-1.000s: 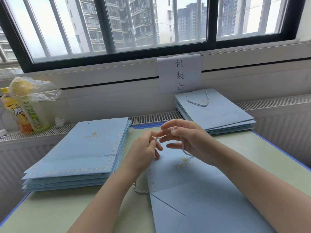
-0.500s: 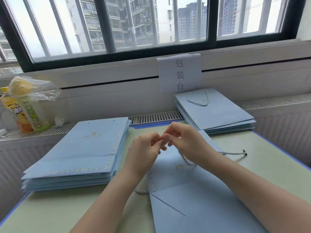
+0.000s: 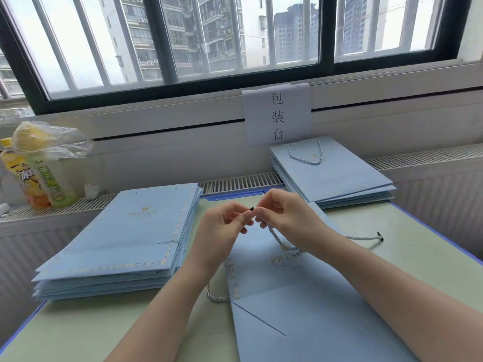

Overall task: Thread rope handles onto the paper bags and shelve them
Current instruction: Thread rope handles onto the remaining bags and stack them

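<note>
Both hands were up over the flat blue paper bag (image 3: 300, 291) in the middle of the tabletop (image 3: 418, 257), working one end of the rope handle (image 3: 277, 237). The left hand (image 3: 222, 231) had its fingers curled in and looked to be pinching the little black tip of the rope, which poked out right between the two hands. The right hand (image 3: 287, 220) was curled too, pinching the rope just behind that tip. From there the rope dropped down onto the bag near the gold PRINCE print, ran under the right wrist and came out on the far side, lying on the green tabletop with its other black tip well off to the right. A second loop of rope (image 3: 215, 296) stuck out from under the bag's left edge, beside the left forearm.

To the left sat a stack of bags without handles (image 3: 125, 239), flat, with the punched holes showing along the top edge. Back right, half on the radiator ledge (image 3: 431, 156), was a smaller stack of finished bags (image 3: 332, 176) with a rope loop lying on the top one. A paper sign (image 3: 277, 114) with printed characters hung from the sill above that stack. Far left on the ledge stood two drink bottles (image 3: 39, 178) with a crumpled clear plastic bag (image 3: 52, 139) draped over them. Window (image 3: 235, 35) bars and apartment blocks filled the rest.
</note>
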{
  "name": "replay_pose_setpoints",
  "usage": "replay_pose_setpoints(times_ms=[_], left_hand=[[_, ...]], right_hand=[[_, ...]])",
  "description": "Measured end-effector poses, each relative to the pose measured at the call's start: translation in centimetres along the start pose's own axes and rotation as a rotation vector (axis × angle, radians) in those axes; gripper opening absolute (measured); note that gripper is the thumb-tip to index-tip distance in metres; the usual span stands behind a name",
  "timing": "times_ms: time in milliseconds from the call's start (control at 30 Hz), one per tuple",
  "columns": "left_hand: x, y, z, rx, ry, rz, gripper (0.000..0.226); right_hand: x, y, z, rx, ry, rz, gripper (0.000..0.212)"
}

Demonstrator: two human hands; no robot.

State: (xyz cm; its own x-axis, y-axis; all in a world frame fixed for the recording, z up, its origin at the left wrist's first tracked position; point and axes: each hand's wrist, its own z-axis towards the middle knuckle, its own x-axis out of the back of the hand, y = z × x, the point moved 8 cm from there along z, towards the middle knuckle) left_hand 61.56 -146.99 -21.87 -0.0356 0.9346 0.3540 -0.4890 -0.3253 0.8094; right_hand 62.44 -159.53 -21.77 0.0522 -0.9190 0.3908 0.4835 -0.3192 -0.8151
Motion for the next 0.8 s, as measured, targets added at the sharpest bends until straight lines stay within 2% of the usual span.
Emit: replay_pose_setpoints(times_ms=[100,167,233,300,367,533,567,633,800], left_hand=[[0.3,-1.6,0.5,0.032,-0.001,0.3,0.016],[0.5,-3.5,0.6,0.1,-0.042,0.607,0.03],[0.5,-5.4,0.5,0.192,-0.129,0.761,0.042],[0.4,-6.2,0.5,0.213,-0.154,0.767,0.043],[0.6,-5.8,0.8,0.167,-0.098,0.721,0.037],[1.4,-4.3,1.0,0.144,0.048,0.451,0.012],[1.4,-4.1,1.0,0.147,0.059,0.403,0.015],[1.2,-4.0,1.0,0.158,0.039,0.37,0.021],[-0.4,-4.1,0.8,0.131,-0.097,0.393,0.008]], right_hand=[[0.3,-0.1,0.0,-0.013,0.022,0.017,0.012],[0.5,-0.2,-0.1,-0.029,0.032,0.014,0.014],[0.4,-0.3,-0.3,-0.039,0.02,-0.008,0.015],[0.2,-0.4,-0.5,-0.042,0.0,-0.036,0.015],[0.1,-0.7,-0.5,-0.037,-0.007,-0.057,0.015],[0.2,-2.2,-0.3,-0.04,-0.037,-0.093,0.012],[0.4,-2.5,-0.3,-0.028,-0.038,-0.111,0.012],[0.6,-2.8,-0.3,-0.006,-0.027,-0.149,0.014],[-0.1,-1.7,-0.5,-0.003,-0.013,-0.31,0.008]])
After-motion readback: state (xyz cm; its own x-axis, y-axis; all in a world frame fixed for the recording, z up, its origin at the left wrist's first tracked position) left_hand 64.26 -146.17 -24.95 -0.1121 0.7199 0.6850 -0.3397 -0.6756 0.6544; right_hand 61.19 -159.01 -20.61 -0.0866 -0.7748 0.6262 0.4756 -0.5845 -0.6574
